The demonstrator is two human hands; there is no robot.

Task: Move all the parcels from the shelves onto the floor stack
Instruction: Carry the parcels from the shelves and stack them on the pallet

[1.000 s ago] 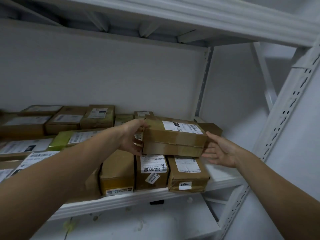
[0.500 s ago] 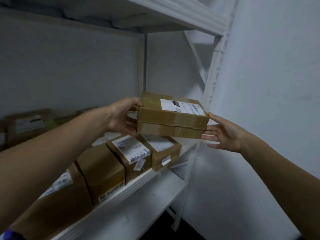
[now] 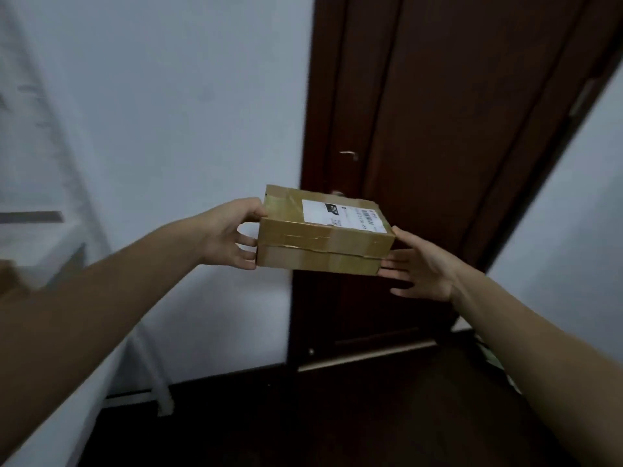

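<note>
A brown taped cardboard parcel [image 3: 323,244] with a white shipping label on top hangs in the air between my two hands, in front of a dark door. My left hand [image 3: 229,237] grips its left end, thumb on the top edge and fingers curled against the side. My right hand [image 3: 421,271] holds up the right end with straight fingers reaching under it and the thumb by the top corner. No floor stack is in view.
The white shelf unit [image 3: 40,251] is a blur at the left edge, its leg [image 3: 158,382] standing on the dark floor [image 3: 303,416]. A dark brown door [image 3: 421,129] fills the middle right, between white walls [image 3: 185,112].
I have turned right, away from the shelves, carrying the parcel with both hands. The shelf parcels have slid out of view and the door has come in.
</note>
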